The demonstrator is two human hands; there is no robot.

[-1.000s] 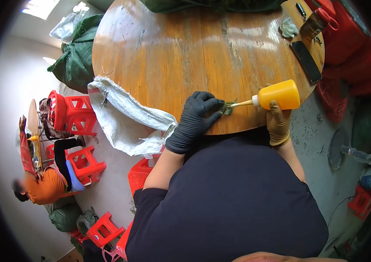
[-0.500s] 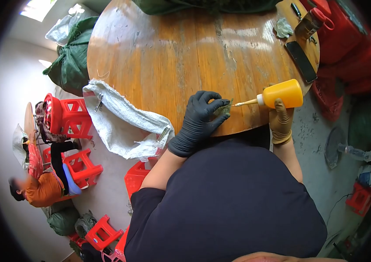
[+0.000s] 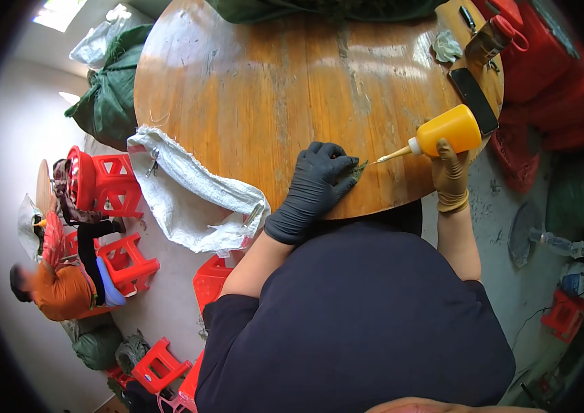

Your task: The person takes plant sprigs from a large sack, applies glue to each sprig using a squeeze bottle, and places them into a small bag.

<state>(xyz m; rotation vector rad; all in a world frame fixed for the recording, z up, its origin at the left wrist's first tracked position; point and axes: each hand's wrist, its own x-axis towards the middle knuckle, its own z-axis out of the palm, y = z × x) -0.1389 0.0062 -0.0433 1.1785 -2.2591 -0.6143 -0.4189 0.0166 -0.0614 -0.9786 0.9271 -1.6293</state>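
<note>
My left hand [image 3: 316, 182], in a black glove, pinches a small green tuft [image 3: 358, 169] between thumb and fingers at the table's near edge. My right hand [image 3: 451, 175], in a tan glove, is wrapped round a yellow squeeze bottle [image 3: 449, 131]. The bottle lies tilted, its long narrow nozzle pointing down and left. Its tip is close to the tuft, and a thin strand seems to run between them. Left of my left hand, a white woven sack [image 3: 195, 199] hangs over the edge of the round wooden table [image 3: 257, 89].
A phone [image 3: 473, 101], a dark bottle with a red lid [image 3: 490, 43] and a crumpled glove [image 3: 447, 47] lie at the table's right. Green sacks [image 3: 109, 96] stand at the left. Beyond, a person in orange [image 3: 65, 292] sits near red stools [image 3: 126, 261].
My right hand and the yellow bottle have moved right and slightly away from the tuft, with the bottle more tilted. My left hand still holds the tuft. The other person's raised arm has come down.
</note>
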